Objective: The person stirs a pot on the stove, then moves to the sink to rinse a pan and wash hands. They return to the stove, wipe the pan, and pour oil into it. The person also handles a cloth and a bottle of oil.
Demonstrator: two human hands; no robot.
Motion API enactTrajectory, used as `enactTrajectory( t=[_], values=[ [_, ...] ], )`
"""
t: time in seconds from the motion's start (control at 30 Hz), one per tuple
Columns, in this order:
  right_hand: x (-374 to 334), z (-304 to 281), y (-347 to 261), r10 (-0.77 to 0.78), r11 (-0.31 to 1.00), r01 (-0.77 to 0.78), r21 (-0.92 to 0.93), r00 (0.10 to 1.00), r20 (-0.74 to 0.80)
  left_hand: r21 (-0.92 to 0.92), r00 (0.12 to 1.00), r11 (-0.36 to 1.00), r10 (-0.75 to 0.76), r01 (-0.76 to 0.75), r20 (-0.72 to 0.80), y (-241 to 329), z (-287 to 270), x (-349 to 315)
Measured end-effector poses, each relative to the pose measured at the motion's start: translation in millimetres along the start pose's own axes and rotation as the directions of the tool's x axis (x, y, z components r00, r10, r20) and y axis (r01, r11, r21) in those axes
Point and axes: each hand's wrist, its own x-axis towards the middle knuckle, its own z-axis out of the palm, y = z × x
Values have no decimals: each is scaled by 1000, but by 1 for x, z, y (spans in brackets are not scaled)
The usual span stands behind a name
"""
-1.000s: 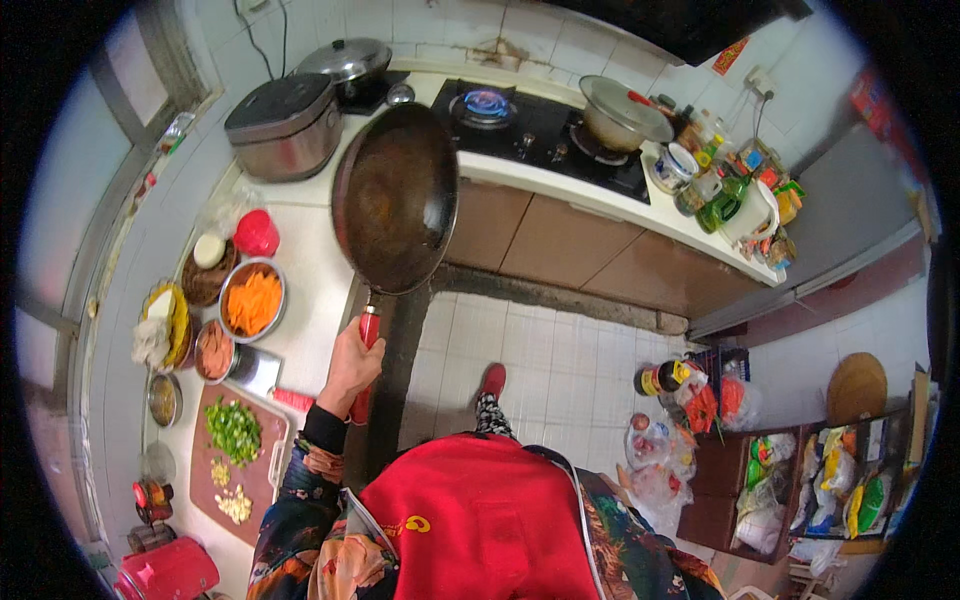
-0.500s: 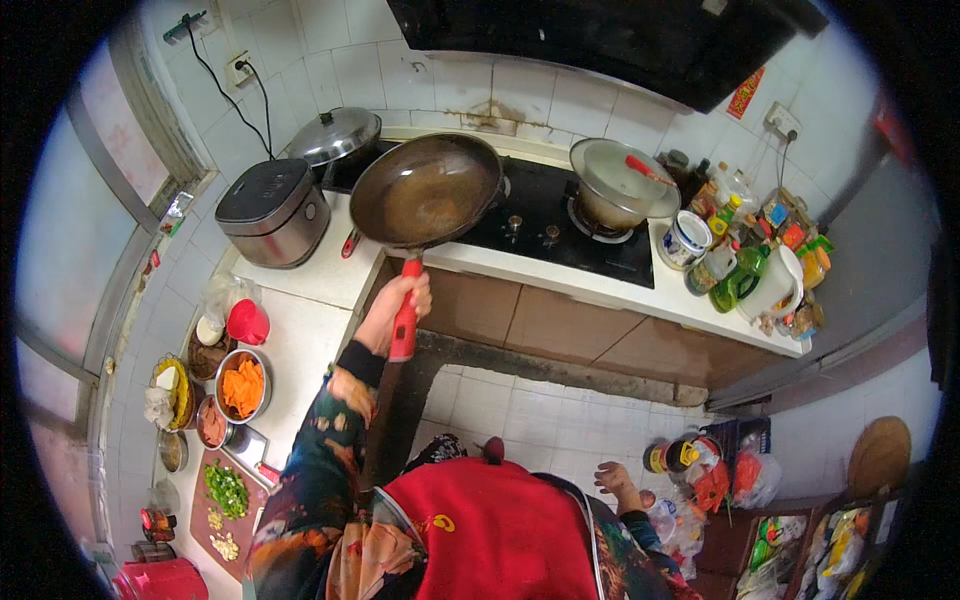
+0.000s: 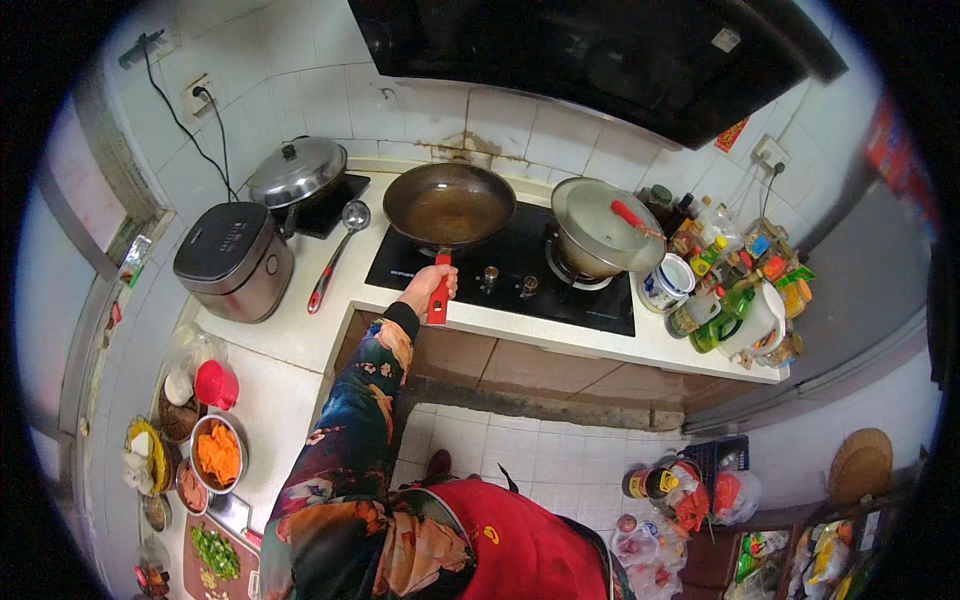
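A person wears a dark long-sleeved top, its left sleeve (image 3: pixel 345 430) splashed with large flowers in peach, orange and cream over deep blue, green and red. A plain black cuff (image 3: pixel 402 318) rings the wrist above the bare left hand (image 3: pixel 428 290). A bright red apron (image 3: pixel 535 550), pale-edged, carries a small, rounded yellow emblem (image 3: pixel 491 535); a dark reddish shoe (image 3: pixel 439 463) shows below.
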Motion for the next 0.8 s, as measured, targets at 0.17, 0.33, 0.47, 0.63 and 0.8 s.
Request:
enactTrajectory(
  t=[0.17, 0.33, 0.47, 0.63, 0.8],
  values=[
    [-15, -13, -77, 1, 997, 1, 73, 1000, -28, 59, 1000, 998, 17, -16, -9, 4, -29, 26],
    [-17, -18, -108, -16, 999, 16, 31, 1000, -22, 118, 999, 993, -21, 25, -38, 23, -21, 17],
    [-14, -21, -125, -32, 999, 32, -24, 999, -11, -8, 997, 998, -66, 65, -50, 26, -21, 2],
    [-9, -22, -150, -69, 989, 69, -133, 998, 7, 66, 1000, 998, -13, 14, -17, 12, -26, -10],
    [-4, -22, -184, -98, 983, 98, -153, 995, 7, 45, 997, 997, 62, -60, -42, 4, -24, 1]
  ],
)
